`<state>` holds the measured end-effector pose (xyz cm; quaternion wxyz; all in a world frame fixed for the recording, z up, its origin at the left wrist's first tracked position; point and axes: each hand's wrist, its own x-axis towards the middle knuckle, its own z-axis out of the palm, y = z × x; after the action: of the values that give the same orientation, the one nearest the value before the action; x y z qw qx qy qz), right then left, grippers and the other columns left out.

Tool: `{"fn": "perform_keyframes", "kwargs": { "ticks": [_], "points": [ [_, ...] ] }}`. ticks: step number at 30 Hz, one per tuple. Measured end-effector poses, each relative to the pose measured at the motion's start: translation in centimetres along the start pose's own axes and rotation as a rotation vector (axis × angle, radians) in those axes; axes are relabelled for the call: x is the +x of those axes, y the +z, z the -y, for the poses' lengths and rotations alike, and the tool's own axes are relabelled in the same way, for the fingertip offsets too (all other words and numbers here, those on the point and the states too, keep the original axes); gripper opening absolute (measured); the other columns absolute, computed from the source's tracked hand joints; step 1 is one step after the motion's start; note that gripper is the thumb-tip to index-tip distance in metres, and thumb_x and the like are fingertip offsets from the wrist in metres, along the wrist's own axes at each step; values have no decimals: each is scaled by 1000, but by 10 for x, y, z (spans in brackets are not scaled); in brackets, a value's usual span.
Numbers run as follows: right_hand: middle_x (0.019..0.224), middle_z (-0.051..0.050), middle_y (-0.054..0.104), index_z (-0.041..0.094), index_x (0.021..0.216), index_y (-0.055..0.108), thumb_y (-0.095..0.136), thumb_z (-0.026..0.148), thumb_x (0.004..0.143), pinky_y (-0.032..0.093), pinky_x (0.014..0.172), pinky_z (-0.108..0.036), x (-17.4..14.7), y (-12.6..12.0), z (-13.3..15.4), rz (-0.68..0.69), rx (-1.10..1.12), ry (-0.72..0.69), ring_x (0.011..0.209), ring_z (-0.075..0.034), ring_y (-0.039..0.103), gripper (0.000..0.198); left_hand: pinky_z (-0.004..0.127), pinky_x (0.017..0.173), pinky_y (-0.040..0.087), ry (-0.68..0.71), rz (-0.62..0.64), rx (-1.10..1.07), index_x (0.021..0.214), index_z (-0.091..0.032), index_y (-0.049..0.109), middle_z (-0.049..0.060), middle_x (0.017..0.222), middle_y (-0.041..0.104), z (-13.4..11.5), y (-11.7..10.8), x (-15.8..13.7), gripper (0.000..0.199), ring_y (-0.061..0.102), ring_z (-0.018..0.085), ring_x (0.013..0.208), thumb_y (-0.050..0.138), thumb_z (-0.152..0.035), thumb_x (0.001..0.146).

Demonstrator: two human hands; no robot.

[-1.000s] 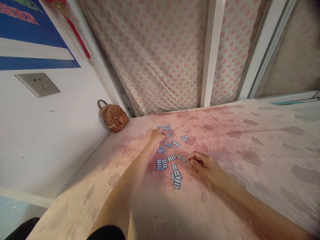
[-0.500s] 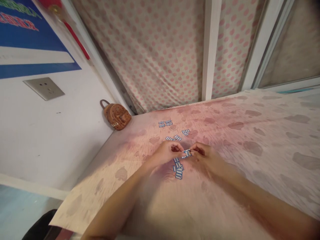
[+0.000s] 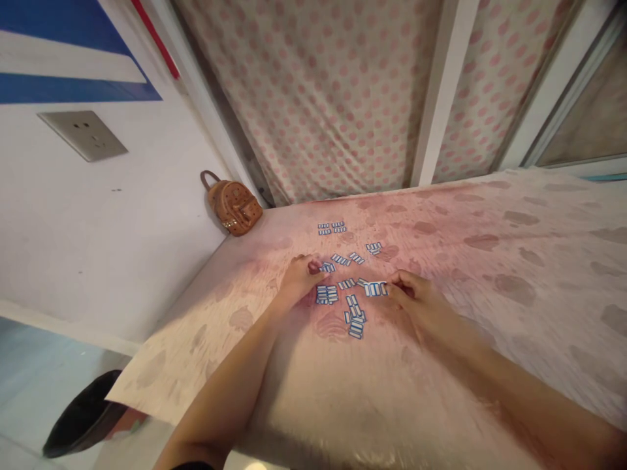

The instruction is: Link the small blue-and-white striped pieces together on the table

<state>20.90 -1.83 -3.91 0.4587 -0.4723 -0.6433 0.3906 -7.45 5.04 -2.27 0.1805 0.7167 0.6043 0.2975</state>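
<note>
Between the thumb and fingers of my right hand [image 3: 416,297] is a small white piece with blue stripes [image 3: 375,289], held just over the table. My left hand [image 3: 296,281] is to its left, fingers curled and thumb closing on another striped piece [image 3: 328,267] at table height. A stack of the same pieces [image 3: 326,295] lies beside the left thumb. Between the hands are a flat piece [image 3: 347,284] and, nearer me, an overlapping pile [image 3: 355,318]. Farther off lie more pieces [image 3: 341,260] and a neat group [image 3: 332,228].
A patterned pink cloth [image 3: 470,274] covers the table. In the far left corner a small brown backpack [image 3: 235,207] leans against the wall, below a socket plate [image 3: 84,135]. A dotted curtain [image 3: 333,98] hangs behind the table. On the floor at left is a black bin-like object [image 3: 81,418].
My hands have come apart. The left moved away leftward to the pieces on the table, while the right keeps the striped piece both hands were touching. The view has tilted down slightly.
</note>
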Motion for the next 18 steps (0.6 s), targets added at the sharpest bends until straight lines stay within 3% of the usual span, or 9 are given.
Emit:
{"fn": "perform_keyframes", "kwargs": {
  "ticks": [10,14,18],
  "points": [
    [69,3,52,21,81,59,55,39,92,35,60,-29,-4,6,12,46,2,36,64,-15,48,21,22,63,44,-13,19,-282,77,-17,63,-1,72,67,-14,10,-5,10,62,13,66,70,-10,76],
    [67,2,52,20,80,60,56,40,92,33,59,-29,-5,6,16,5,-12,39,64,-16,48,23,23,64,46,17,54,-503,83,-15,67,3,80,71,-24,17,-10,7,65,15,71,71,-19,79],
    [68,2,54,21,81,58,56,39,94,35,60,-29,-5,3,15,-49,-52,40,65,-16,51,22,24,67,46,48,187,-631,82,-14,69,4,80,71,-41,18,-20,21,64,15,73,71,-35,84]
  ]
}}
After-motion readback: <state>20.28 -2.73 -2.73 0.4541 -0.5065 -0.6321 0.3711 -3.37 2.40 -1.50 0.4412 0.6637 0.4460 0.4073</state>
